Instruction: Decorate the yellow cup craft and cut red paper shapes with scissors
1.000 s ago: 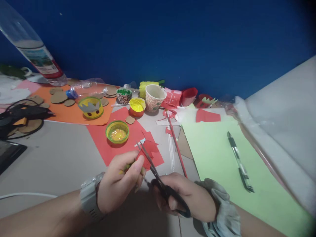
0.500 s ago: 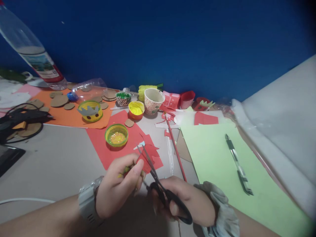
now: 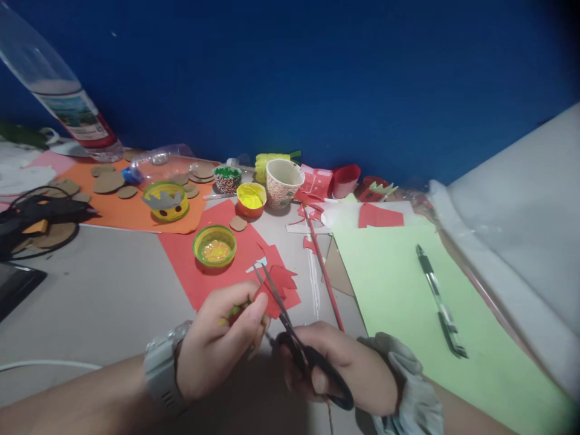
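Note:
My left hand [image 3: 222,344], with a grey watch at the wrist, is closed in a pinch on a small piece of red paper [image 3: 270,307]. Something yellow-green shows between its fingers, mostly hidden. Fingers of my right hand [image 3: 353,370] are wrapped round black-handled scissors [image 3: 327,374]. The blades are slightly apart and cross over the red paper by the left thumb. Just beyond them, red paper scraps lie on a red sheet [image 3: 181,260], along with a small yellow and green bowl [image 3: 214,246].
Behind are a yellow crowned bowl [image 3: 170,208], a paint cup [image 3: 251,200] and a patterned paper cup [image 3: 283,187]. On the right, a pen [image 3: 441,305] lies on a light green sheet [image 3: 389,284], beside a red paintbrush [image 3: 324,269]. Bottles [image 3: 86,115] and a glue gun [image 3: 40,211] are left.
Both hands, the scissors and the red paper hold nearly the same pose. The view has shifted very slightly.

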